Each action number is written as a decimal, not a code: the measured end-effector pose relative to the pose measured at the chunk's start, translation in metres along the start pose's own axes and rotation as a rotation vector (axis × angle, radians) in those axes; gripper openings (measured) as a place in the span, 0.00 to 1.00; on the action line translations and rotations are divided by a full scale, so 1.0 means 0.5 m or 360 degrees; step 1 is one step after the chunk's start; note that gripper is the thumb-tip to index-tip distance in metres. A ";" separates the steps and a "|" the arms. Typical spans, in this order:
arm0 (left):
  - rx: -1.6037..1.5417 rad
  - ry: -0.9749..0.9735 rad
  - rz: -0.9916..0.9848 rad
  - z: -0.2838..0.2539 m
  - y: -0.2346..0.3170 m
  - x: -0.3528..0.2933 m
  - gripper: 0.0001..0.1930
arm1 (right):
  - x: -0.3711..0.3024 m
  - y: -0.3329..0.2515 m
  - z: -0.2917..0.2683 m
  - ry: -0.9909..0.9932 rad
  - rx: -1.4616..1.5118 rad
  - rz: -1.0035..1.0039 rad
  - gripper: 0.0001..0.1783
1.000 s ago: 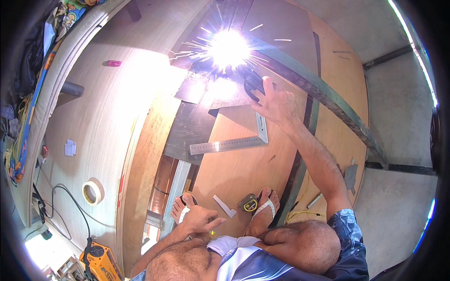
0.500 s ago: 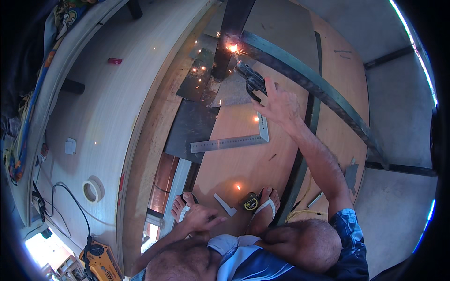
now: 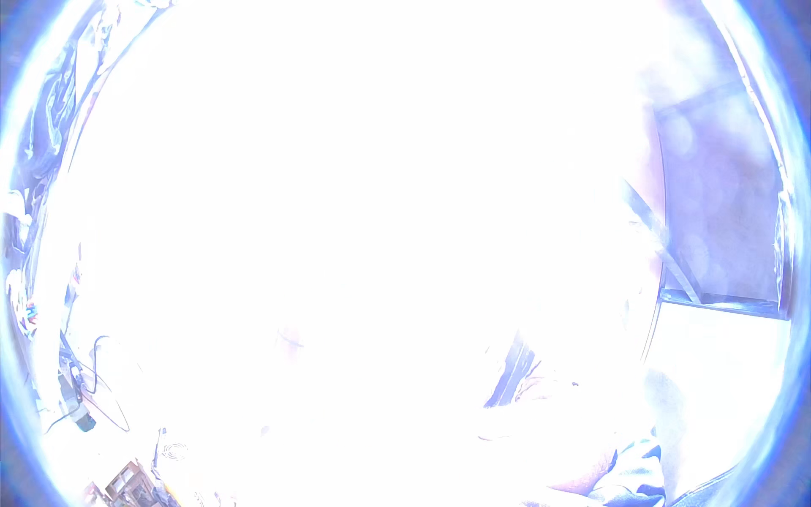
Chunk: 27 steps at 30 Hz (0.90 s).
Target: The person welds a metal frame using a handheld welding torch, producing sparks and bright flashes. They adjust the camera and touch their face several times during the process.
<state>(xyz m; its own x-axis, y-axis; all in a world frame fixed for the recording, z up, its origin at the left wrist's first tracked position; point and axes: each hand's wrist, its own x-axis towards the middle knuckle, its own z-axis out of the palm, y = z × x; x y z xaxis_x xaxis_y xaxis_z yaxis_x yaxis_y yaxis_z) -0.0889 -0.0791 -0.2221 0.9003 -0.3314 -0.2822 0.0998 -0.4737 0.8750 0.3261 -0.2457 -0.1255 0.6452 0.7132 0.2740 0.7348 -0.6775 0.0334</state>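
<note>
White glare fills most of the head view and hides both of my hands. An electrode holder, which was by my right hand half a second ago, is lost in it too. Out of the brightness at the right comes the lower end of a long steel bar (image 3: 655,224). A short stretch of a dark steel bar (image 3: 511,372) shows near my right leg. Below it are part of my right knee (image 3: 596,473) and the blue patterned shorts (image 3: 638,469).
Grey panels (image 3: 718,186) with a dark crossbar (image 3: 726,304) stand along the right side. Crumpled cloth (image 3: 51,118) hangs at the far left. Thin black cable (image 3: 95,359) loops at the lower left, above a brownish boxy object (image 3: 131,482).
A small glow with flying sparks at the steel joint has given way to glare across the view. My hands, the electrode holder, metal square and tape measure have vanished into it.
</note>
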 end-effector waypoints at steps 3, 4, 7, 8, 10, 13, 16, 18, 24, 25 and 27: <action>0.0033 -0.0064 -0.0033 -0.001 0.001 0.000 0.29 | -0.012 -0.006 -0.004 -0.0094 0.0062 0.0113 0.34; 0.0075 -0.0025 0.0044 -0.002 0.001 0.001 0.29 | -0.016 -0.012 -0.008 -0.0073 0.0129 0.0145 0.34; 0.0049 -0.0031 0.0017 -0.003 -0.003 0.003 0.30 | -0.031 -0.028 -0.033 -0.0177 0.0337 0.0289 0.40; 0.0066 -0.0041 0.0016 -0.004 -0.003 0.002 0.30 | -0.037 -0.035 -0.045 -0.0185 0.0494 0.0365 0.40; 0.0101 -0.0024 0.0025 -0.006 -0.004 0.002 0.30 | -0.046 -0.047 -0.073 -0.0204 0.0818 0.0547 0.39; 0.0092 0.0020 0.0037 -0.006 0.001 -0.001 0.29 | -0.064 -0.056 -0.122 -0.0225 0.1275 0.0846 0.39; 0.0041 0.0030 0.0039 -0.006 0.004 -0.002 0.27 | -0.086 -0.055 -0.160 -0.0126 0.1486 0.0937 0.38; 0.0047 -0.0007 0.0013 -0.008 0.003 0.001 0.26 | -0.105 -0.055 -0.173 -0.0012 0.1391 0.0819 0.37; 0.0061 0.0037 0.0098 -0.009 0.005 0.005 0.27 | -0.168 -0.074 -0.174 0.0096 0.1273 0.0812 0.35; 0.0041 0.0055 0.0123 -0.010 0.007 0.007 0.27 | -0.176 -0.074 -0.176 0.0104 0.1301 0.0813 0.34; 0.0040 0.0032 0.0115 -0.010 0.011 0.008 0.26 | -0.191 -0.071 -0.181 0.0124 0.1244 0.0744 0.31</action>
<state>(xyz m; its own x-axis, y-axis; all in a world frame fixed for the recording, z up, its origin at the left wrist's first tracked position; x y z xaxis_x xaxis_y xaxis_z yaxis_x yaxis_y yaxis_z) -0.0827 -0.0792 -0.2163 0.9132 -0.3489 -0.2106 0.0240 -0.4698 0.8824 0.2197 -0.3062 -0.0661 0.9177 0.3632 0.1609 0.3529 -0.5594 -0.7500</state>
